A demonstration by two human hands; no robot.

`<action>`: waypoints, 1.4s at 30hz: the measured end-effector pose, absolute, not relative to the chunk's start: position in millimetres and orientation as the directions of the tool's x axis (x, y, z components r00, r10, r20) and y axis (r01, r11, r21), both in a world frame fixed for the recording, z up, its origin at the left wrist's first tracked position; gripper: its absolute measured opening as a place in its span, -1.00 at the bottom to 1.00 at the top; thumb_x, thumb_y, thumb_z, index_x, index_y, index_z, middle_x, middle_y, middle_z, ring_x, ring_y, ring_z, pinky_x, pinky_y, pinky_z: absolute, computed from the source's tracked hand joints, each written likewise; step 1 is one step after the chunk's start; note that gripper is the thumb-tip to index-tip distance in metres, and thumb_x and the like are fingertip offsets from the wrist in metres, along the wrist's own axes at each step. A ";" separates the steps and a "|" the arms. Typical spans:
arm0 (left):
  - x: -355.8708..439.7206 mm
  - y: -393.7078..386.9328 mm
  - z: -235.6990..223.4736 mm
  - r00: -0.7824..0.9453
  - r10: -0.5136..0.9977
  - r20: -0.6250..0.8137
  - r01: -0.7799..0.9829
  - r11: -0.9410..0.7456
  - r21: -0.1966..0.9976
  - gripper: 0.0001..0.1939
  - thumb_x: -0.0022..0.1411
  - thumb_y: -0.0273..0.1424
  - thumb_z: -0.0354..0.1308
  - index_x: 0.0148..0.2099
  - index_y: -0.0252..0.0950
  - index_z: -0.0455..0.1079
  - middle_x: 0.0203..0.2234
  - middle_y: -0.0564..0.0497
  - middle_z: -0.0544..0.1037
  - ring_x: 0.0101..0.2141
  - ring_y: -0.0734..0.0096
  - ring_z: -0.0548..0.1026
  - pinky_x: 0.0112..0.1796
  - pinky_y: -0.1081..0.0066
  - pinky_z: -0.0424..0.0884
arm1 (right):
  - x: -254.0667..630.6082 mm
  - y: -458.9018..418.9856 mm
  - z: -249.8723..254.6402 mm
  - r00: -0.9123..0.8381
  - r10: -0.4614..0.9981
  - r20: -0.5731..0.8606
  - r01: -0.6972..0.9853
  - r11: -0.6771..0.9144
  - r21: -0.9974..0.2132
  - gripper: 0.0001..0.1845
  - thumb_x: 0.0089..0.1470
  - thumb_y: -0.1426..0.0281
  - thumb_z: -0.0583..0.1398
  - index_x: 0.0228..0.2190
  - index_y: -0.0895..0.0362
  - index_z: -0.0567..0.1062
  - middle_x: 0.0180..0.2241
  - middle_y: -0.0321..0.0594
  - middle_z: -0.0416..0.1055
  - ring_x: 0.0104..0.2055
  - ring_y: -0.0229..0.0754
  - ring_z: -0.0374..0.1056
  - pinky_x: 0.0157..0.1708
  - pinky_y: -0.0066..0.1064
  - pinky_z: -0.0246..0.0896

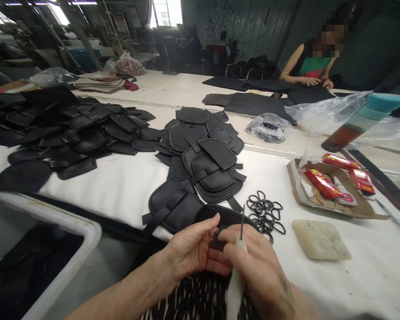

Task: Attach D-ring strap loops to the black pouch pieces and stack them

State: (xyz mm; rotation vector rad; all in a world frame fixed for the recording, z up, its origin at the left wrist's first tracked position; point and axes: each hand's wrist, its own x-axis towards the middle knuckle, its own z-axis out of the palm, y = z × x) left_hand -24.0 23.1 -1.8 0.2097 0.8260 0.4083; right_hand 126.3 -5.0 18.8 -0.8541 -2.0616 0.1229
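Observation:
At the table's near edge my left hand (190, 244) is closed on a black leather piece (231, 214), its thumb raised along the side. My right hand (262, 260) grips an awl (236, 289) with a white handle and a thin metal spike pointing up. The fingertips of that hand meet the left fingers at a small dark strap or ring, mostly hidden. Beside the right hand lies a pile of black metal rings (268, 211). A finished-looking black leather pouch (175, 206) with a strap touches the held piece, before a stack of similar pouches (213, 164).
A larger heap of black leather pieces (90, 129) covers the left. A white bin (90, 240) stands below it. At right are a cardboard tray (298, 202) with red boxes, a yellowish block (322, 240) and a bottle (363, 120). Across the table a person handles black sheets (260, 104).

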 end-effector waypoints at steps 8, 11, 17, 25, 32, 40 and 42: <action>-11.5 17.0 0.4 0.404 0.652 -0.642 -0.348 0.758 0.551 -0.87 -0.06 -0.45 0.31 -0.53 -0.45 0.51 -0.61 -0.08 0.57 -0.54 0.48 0.47 -0.41 0.54 0.36 | 117.1 -26.5 1.8 -0.523 0.492 0.696 0.523 0.830 -0.193 -0.74 -0.10 0.71 0.03 -0.56 0.17 0.40 -0.48 -0.07 0.51 -0.38 -0.12 0.46 -0.31 -0.27 0.40; -7.9 16.2 -4.4 0.375 0.700 -0.608 -0.375 0.714 0.591 -0.85 -0.05 -0.41 0.30 -0.51 -0.44 0.52 -0.60 -0.08 0.56 -0.52 0.46 0.48 -0.39 0.51 0.37 | 124.7 -27.0 -5.3 -0.482 0.527 0.700 0.514 0.817 -0.261 -0.74 0.00 0.70 0.02 -0.51 0.16 0.37 -0.48 -0.11 0.50 -0.42 -0.18 0.44 -0.32 -0.31 0.40; -0.6 7.0 -6.6 0.294 0.784 -0.546 -0.400 0.620 0.675 -0.80 0.04 -0.31 0.24 -0.48 -0.37 0.49 -0.57 0.02 0.50 -0.51 0.48 0.41 -0.43 0.47 0.34 | 133.0 -32.4 -21.4 -0.106 0.882 0.458 0.354 0.464 -0.812 -0.83 0.11 0.59 0.08 -0.39 0.07 0.30 -0.33 -0.23 0.47 -0.30 -0.24 0.41 -0.28 -0.41 0.36; 6.3 -5.1 -7.7 0.210 0.861 -0.464 -0.407 0.508 0.759 -0.77 0.09 -0.27 0.21 -0.47 -0.35 0.48 -0.55 0.04 0.45 -0.45 0.45 0.38 -0.32 0.43 0.31 | 125.5 -32.4 -20.5 0.103 0.938 0.330 0.485 0.242 -0.840 -0.91 0.10 0.48 0.17 -0.35 0.03 0.36 -0.47 -0.38 0.42 -0.50 -0.33 0.34 -0.48 -0.55 0.25; 9.8 -18.2 -17.5 -0.025 0.798 -0.602 -0.473 0.521 0.711 -0.65 -0.02 -0.18 0.28 -0.26 -0.35 0.50 -0.38 -0.07 0.54 -0.34 0.30 0.47 -0.27 0.35 0.34 | 118.6 -35.1 -21.1 0.183 0.955 0.233 0.451 0.129 -0.883 -0.93 0.11 0.42 0.15 -0.42 0.06 0.34 -0.57 -0.42 0.35 -0.60 -0.35 0.25 -0.60 -0.58 0.18; 8.6 -25.7 -20.8 0.072 0.890 -0.449 -0.356 0.444 0.822 -0.69 0.11 -0.16 0.19 -0.37 -0.34 0.48 -0.47 -0.02 0.52 -0.36 0.34 0.44 -0.29 0.42 0.32 | 119.1 -38.0 -23.1 0.191 0.973 0.129 0.385 0.047 -0.922 -0.89 0.13 0.36 0.14 -0.44 0.07 0.32 -0.58 -0.41 0.32 -0.60 -0.34 0.23 -0.59 -0.56 0.17; 10.1 -25.3 -17.7 0.112 0.905 -0.410 -0.310 0.424 0.851 -0.71 0.12 -0.18 0.18 -0.41 -0.34 0.46 -0.50 0.00 0.50 -0.37 0.35 0.43 -0.30 0.44 0.31 | 120.6 -38.4 -23.5 0.190 0.976 0.109 0.364 0.033 -0.931 -0.88 0.13 0.35 0.13 -0.44 0.07 0.32 -0.58 -0.41 0.33 -0.60 -0.34 0.24 -0.59 -0.56 0.17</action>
